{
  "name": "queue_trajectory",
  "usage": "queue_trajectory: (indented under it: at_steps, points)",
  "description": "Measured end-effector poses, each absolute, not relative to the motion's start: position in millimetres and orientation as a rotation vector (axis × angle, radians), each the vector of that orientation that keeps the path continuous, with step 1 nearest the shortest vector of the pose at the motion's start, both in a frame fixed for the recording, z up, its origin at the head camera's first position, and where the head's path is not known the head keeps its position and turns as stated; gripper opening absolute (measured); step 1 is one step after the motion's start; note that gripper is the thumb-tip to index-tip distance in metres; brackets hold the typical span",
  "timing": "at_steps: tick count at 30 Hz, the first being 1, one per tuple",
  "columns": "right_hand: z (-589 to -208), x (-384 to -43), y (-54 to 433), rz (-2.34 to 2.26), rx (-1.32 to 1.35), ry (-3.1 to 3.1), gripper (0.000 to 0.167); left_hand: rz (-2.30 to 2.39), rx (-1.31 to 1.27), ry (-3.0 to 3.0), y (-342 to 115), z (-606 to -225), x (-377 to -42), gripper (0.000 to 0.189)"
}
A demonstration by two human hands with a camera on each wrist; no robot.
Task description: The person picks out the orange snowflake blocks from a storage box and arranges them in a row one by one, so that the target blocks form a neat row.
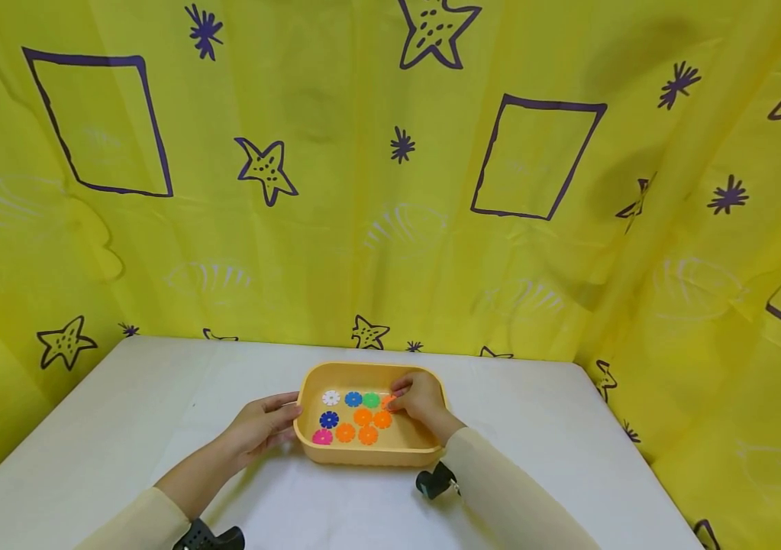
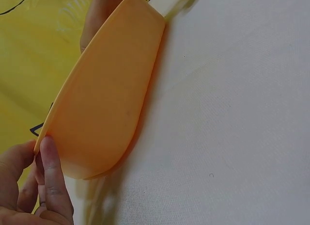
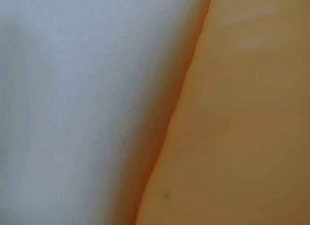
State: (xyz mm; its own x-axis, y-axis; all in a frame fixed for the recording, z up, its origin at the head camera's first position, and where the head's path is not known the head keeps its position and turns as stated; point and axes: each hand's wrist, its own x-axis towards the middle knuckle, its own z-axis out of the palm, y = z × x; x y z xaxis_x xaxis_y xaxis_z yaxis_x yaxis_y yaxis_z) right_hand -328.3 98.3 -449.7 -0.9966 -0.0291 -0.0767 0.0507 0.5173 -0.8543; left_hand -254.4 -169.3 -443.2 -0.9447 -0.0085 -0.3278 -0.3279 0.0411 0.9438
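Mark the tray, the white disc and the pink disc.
Tray (image 1: 376, 457): head view, near outer wall.
White disc (image 1: 331, 398): head view, middle of its face.
Pink disc (image 1: 322, 437): head view, middle of its visible face.

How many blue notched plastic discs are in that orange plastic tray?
2: the light blue disc, farther back in the tray; the dark blue disc, nearer its left end. The right hand may hide others.

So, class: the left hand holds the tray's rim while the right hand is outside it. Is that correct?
Not quite: the right hand is inside the tray, touching an orange piece, as the head view shows. The left hand does hold the rim.
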Motion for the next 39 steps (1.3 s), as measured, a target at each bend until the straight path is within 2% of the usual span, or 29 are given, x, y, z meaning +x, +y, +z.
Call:
queue_trajectory:
  at_steps: [10, 39]
  points:
    - [-444, -328, 103, -1.531, -0.05, 2.653, 0.024, 1.998, -0.346, 2.085, -169, -442, -254, 0.052]
    - [-435, -322, 103, -1.549, 0.011, 2.548, 0.024, 2.031, -0.366, 2.048, -169, -445, -255, 0.053]
